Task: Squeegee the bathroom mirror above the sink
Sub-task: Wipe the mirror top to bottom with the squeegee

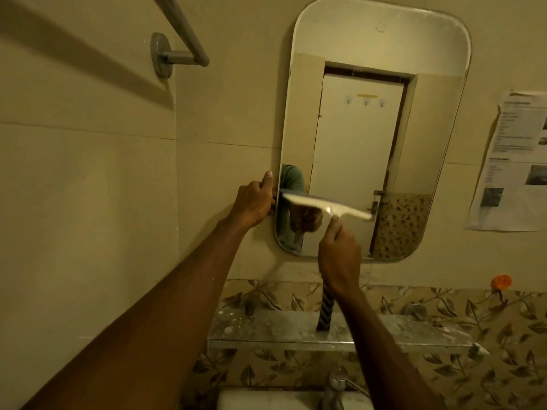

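The squeegee [325, 207] lies against the lower part of the mirror [414, 48], its white blade bar running nearly level from the mirror's left edge toward the middle, the right end dipping a little lower than the left. Its handle drops from the middle of the bar down and slightly right, so the tool's long axis runs across the glass while the grip points toward the person. The bar is blurred, so its rubber edge cannot be made out clearly.

The right hand [340, 253] is closed around the handle just below the bar, fingers curled tight, thumb up near the neck of the tool. The left hand [256, 202] is wrapped narrowly over the mirror's left rim, thumb raised along the edge, fingers tucked behind the glass (how far they reach behind cannot be seen).

The mirror is tall with rounded corners, mounted on a cream tiled wall; it reflects a white door and part of a green sleeve. Below it a glass shelf [266, 335] spans the leaf-patterned tiles, with a dark ribbed object [325, 312] standing on it behind the right wrist. A tap [334, 386] and the sink rim [266, 400] show at the bottom edge. A towel rail [180, 34] sits upper left, and a printed paper [512, 161] is stuck to the wall at right.
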